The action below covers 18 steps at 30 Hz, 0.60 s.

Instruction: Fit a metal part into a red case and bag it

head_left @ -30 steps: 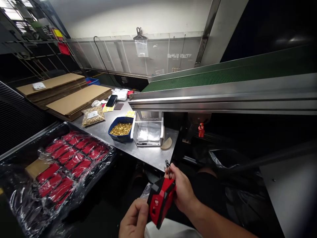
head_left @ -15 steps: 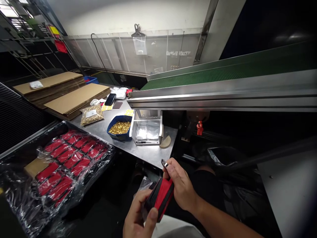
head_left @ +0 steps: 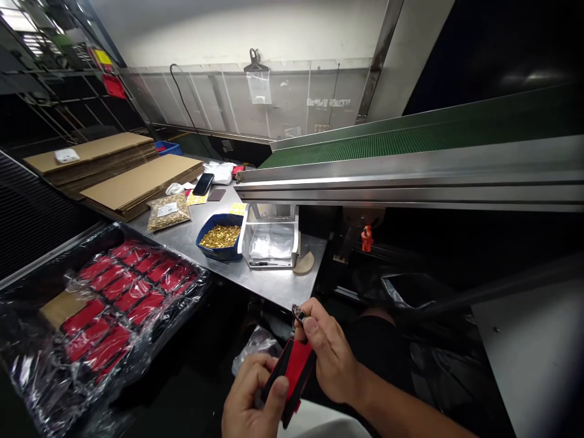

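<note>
Near the bottom centre, a red-and-black item [head_left: 297, 363] is held at a slant between my hands; its exact kind is unclear. My left hand [head_left: 257, 395] grips its lower body, thumb lying across the near side. At its upper end, my right hand [head_left: 329, 347] is closed with thumb and fingertips on a small shiny metal piece [head_left: 297, 312]. Fingers hide part of the join between metal and body. A crumpled clear plastic bag [head_left: 255, 348] lies just beyond my left hand.
To the left, a plastic-lined box [head_left: 203, 281] holds several red pieces. On the metal table [head_left: 255, 285] are a blue bin [head_left: 206, 250] of gold-coloured bits, a white holder [head_left: 295, 246] with clear bags, and a phone [head_left: 203, 184]. A green conveyor [head_left: 347, 145] slopes up rightward.
The red-and-black item has turned and tipped slightly between my hands. My right hand and the metal piece have shifted a little down and left. More of the clear bag shows.
</note>
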### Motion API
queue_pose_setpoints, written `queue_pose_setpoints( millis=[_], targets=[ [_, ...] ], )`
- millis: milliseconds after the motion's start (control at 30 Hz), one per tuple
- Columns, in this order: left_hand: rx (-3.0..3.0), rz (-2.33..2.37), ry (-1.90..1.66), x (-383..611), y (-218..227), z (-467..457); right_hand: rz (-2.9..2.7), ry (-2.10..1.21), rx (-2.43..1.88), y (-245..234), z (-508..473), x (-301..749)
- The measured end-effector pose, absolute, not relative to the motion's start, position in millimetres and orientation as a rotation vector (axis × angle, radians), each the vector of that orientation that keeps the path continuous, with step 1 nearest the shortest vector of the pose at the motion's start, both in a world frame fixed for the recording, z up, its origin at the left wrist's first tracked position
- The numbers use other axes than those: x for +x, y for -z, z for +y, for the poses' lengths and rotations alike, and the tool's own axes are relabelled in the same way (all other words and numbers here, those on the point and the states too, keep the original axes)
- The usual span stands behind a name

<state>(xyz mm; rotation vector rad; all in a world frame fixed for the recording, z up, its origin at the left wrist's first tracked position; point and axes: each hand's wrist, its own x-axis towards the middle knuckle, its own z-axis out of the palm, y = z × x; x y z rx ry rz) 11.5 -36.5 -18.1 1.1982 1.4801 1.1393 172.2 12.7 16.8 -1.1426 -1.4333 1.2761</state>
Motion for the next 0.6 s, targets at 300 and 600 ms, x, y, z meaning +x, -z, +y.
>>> queue_pose_setpoints(
  millis=[300,600],
  targets=[
    [0.999,1.011,-0.892,5,2,-13,-1.402,-1.175,-1.047,-12,-5,164],
    [1.088,1.112,-0.969,2,-1,-18,-1.078,-1.129,-1.087,-7,-4,158]
  ],
)
